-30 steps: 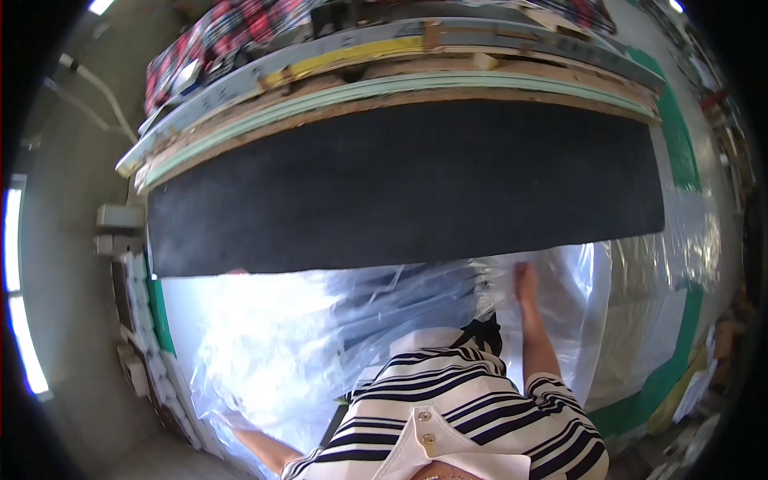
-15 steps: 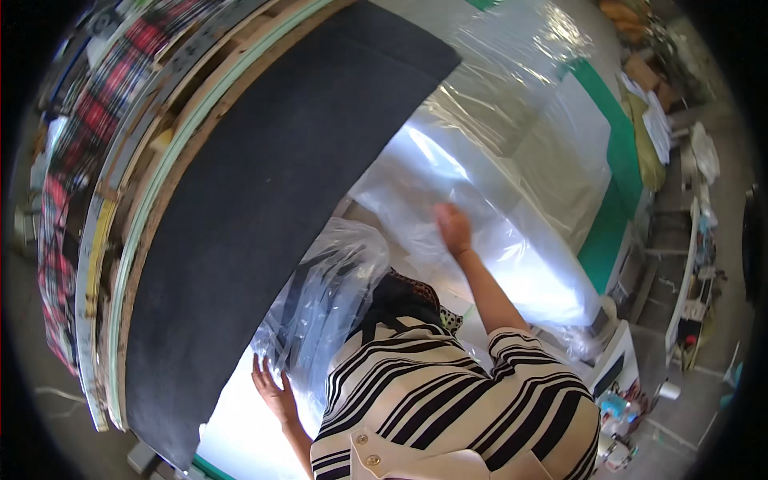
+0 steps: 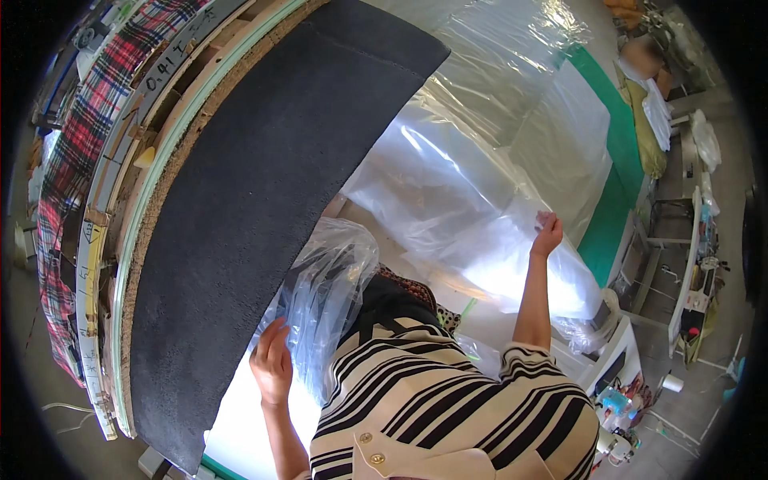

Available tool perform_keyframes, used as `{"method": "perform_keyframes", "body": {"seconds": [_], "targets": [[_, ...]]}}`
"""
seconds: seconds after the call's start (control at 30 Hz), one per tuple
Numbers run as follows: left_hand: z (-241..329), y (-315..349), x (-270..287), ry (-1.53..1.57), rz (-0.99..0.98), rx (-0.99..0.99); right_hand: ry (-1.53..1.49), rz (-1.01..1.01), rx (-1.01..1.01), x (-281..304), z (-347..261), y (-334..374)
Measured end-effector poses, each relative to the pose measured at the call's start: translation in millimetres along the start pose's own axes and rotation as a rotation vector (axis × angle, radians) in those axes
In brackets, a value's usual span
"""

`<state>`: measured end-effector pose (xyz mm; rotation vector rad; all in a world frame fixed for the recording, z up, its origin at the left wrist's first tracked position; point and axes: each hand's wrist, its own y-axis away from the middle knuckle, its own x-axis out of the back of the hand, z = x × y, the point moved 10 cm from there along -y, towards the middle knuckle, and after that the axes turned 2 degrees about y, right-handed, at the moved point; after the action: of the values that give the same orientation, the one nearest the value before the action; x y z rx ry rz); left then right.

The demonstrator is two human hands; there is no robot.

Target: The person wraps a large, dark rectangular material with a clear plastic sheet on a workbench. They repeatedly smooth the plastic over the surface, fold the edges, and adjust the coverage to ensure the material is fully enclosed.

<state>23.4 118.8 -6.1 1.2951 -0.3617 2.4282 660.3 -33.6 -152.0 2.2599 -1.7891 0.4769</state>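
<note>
In the head view, the right hand (image 3: 547, 238) is nearer the film (image 3: 472, 188), which spreads leftward and away from its fingers, folds running slantwise up-left. Those fingers are curled together at the film; whether they grip it, I cannot tell. The left hand (image 3: 274, 368) has loosely parted fingers, seemingly empty, beside the plastic bundle (image 3: 326, 284), below the black board (image 3: 264, 192).

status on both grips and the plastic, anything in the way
Left grip loosely open by bunched clear plastic. Right grip curled at clear sheet, hold unclear. Black surface near left grip, might crowd it.
</note>
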Motion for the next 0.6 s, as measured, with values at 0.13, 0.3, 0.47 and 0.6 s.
{"method": "perform_keyframes", "body": {"seconds": [0.13,0.3,0.47,0.6], "targets": [[91.0,-79.5,-1.5,0.324,-0.087,-0.375,-0.315,-0.295,0.082,-43.6,-99.2,50.6],[222.6,-162.3,-26.6,0.686,-0.093,-0.560,-0.469,-0.906,0.018,-116.3,-224.5,187.0],[212.1,-177.1,-130.2,0.569,-0.428,-0.399,-0.864,-0.580,-0.088,-101.6,-227.3,115.1],[190.9,-184.6,-107.5,0.227,-0.264,-0.472,-1.000,-0.485,-0.044,-114.0,-227.0,40.9]]}}
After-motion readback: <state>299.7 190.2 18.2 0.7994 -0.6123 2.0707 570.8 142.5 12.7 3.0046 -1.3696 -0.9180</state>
